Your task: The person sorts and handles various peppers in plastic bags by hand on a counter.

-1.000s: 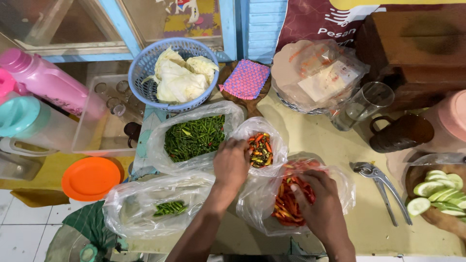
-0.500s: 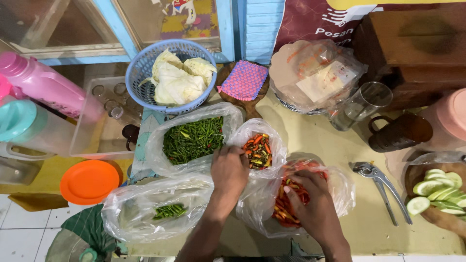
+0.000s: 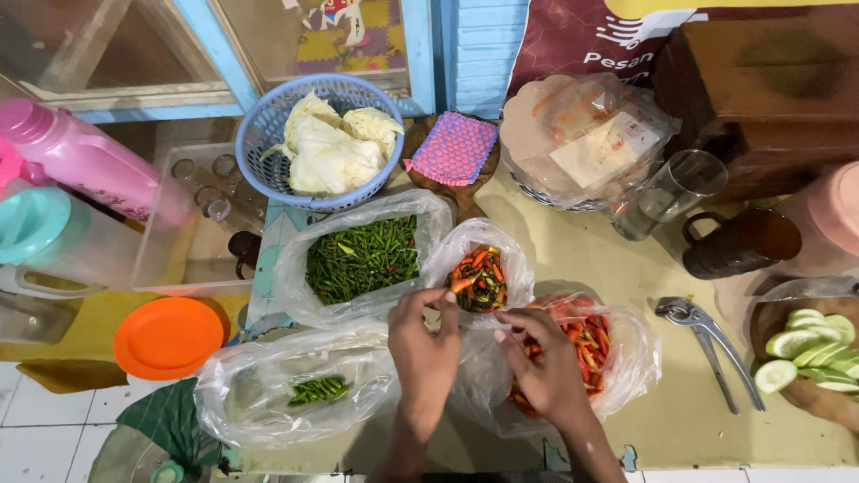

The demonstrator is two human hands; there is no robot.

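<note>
My left hand [image 3: 424, 344] and my right hand [image 3: 544, 367] are close together over clear plastic bags of chillies. The left hand's fingers pinch the rim of a small bag of mixed red and green chillies [image 3: 479, 277]. My right hand rests on the bag of red chillies [image 3: 592, 347], fingers curled on the plastic near its opening. A large bag of green chillies [image 3: 362, 258] lies just beyond the left hand. A mostly empty bag with a few green chillies [image 3: 315, 390] lies at the left.
A blue basket of cabbage [image 3: 324, 143] stands at the back. An orange lid [image 3: 168, 337], pink bottle [image 3: 85, 159], clear box [image 3: 208, 224], glass [image 3: 664, 192], dark mug [image 3: 735, 243], metal tongs [image 3: 705, 344] and cucumber slices [image 3: 810, 344] surround the bags.
My right hand has come out of the red chilli bag and moved left towards the left hand. The left hand has shifted slightly to the rim of the small mixed bag.
</note>
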